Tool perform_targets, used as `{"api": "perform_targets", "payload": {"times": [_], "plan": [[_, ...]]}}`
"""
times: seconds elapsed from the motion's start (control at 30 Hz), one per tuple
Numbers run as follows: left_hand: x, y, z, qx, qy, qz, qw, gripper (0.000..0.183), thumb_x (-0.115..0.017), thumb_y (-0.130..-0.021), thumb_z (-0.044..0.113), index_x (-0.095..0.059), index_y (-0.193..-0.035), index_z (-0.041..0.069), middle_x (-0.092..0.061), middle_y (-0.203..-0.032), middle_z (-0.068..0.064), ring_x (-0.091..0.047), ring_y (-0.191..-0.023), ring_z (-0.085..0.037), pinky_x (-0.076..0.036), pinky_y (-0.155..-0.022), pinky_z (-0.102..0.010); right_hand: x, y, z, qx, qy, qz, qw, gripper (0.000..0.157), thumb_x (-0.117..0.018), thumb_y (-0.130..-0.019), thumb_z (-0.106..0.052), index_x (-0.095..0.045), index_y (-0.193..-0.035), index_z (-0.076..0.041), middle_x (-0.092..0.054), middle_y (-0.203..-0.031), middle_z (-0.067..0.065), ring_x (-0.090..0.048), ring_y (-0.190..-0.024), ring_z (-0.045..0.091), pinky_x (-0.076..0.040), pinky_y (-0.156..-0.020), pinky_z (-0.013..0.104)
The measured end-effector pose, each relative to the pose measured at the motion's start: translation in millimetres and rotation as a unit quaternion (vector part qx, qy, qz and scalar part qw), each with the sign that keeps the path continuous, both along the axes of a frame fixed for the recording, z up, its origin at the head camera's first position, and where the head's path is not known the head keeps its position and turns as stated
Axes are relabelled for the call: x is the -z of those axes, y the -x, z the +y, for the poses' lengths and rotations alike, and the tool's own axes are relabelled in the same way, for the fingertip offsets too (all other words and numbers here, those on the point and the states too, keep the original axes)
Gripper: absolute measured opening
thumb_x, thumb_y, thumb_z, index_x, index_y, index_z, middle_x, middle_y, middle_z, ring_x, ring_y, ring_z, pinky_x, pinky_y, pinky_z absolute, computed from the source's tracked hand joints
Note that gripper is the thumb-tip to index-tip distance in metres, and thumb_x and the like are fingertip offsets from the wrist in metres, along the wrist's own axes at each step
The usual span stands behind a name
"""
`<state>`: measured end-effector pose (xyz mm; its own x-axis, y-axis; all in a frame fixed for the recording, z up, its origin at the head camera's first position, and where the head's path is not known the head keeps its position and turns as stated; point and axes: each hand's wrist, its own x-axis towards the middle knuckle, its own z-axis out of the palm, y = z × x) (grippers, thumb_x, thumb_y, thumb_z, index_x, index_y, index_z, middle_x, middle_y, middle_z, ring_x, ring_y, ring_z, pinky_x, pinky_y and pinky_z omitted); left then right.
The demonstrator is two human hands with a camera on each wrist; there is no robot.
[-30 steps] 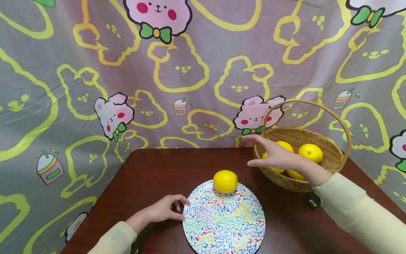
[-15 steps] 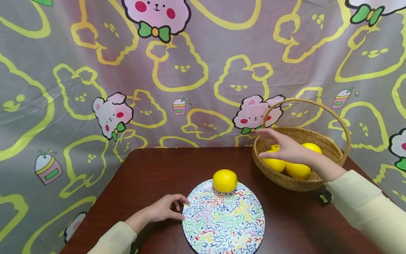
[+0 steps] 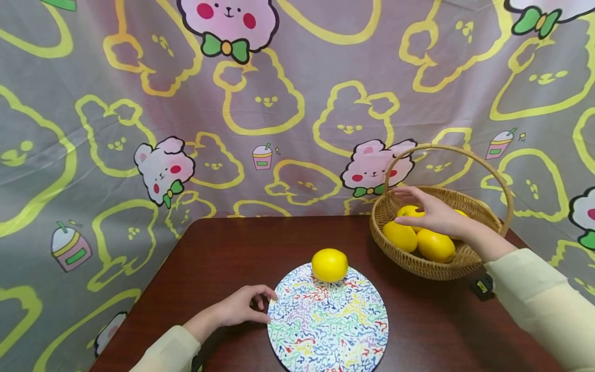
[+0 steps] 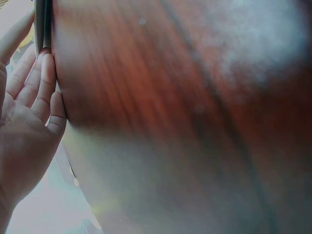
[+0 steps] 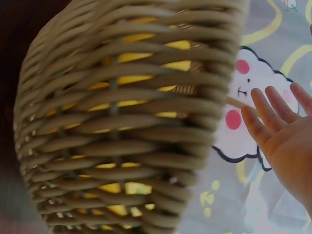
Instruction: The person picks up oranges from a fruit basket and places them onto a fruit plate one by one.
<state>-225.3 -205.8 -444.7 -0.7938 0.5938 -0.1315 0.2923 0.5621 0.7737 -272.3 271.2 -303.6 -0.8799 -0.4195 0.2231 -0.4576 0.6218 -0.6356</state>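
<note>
Open right hand [image 3: 428, 213] above the wicker basket [image 3: 429, 270] of lemons [image 3: 436, 246]
Its fingers are spread over the fruit; the basket stands at two o'clock from the round, squiggle-patterned plate [image 3: 328, 323] on the dark tabletop [image 3: 246, 243]. One yellow lemon [image 3: 329, 265] rests at the plate's twelve o'clock, while the left hand [image 3: 241, 306], fingers relaxed, touches its rim at nine o'clock.

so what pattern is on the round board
White, with multicoloured squiggles, including red, blue, green and yellow; the round board shows best in the head view.
</note>
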Motion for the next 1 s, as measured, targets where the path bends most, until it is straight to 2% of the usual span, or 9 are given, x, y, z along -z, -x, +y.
{"api": "perform_targets", "payload": {"times": [0.63, 1.0], "plan": [[-1.0, -2.3, 1, 0.004, -0.012, 0.010, 0.9999, 0.038, -0.082, -0.079, 0.016, -0.064, -0.112, 0.013, -0.058, -0.095, 0.002, -0.053, -0.081, -0.017, -0.041, -0.070, -0.028, 28.6, 14.8, 16, 0.013, -0.061, -0.027, 0.998, 0.076, -0.075, -0.085, -0.036, -0.037, -0.144, -0.007, -0.042, -0.142, 0.024, -0.044, -0.124, 0.046, -0.036, -0.095, 0.064], [0.4, -1.6, -1, 0.008, -0.012, 0.008, 0.9999, 0.038, -0.082, -0.079, 0.018, -0.064, -0.112, 0.014, -0.058, -0.093, 0.002, -0.053, -0.080, -0.015, -0.041, -0.071, -0.027, 47.7, 16.8, 18, 0.010, -0.089, -0.036, 0.995, 0.076, -0.075, -0.085, -0.035, -0.038, -0.142, -0.001, -0.042, -0.139, 0.029, -0.046, -0.121, 0.046, -0.037, -0.095, 0.062]]}}
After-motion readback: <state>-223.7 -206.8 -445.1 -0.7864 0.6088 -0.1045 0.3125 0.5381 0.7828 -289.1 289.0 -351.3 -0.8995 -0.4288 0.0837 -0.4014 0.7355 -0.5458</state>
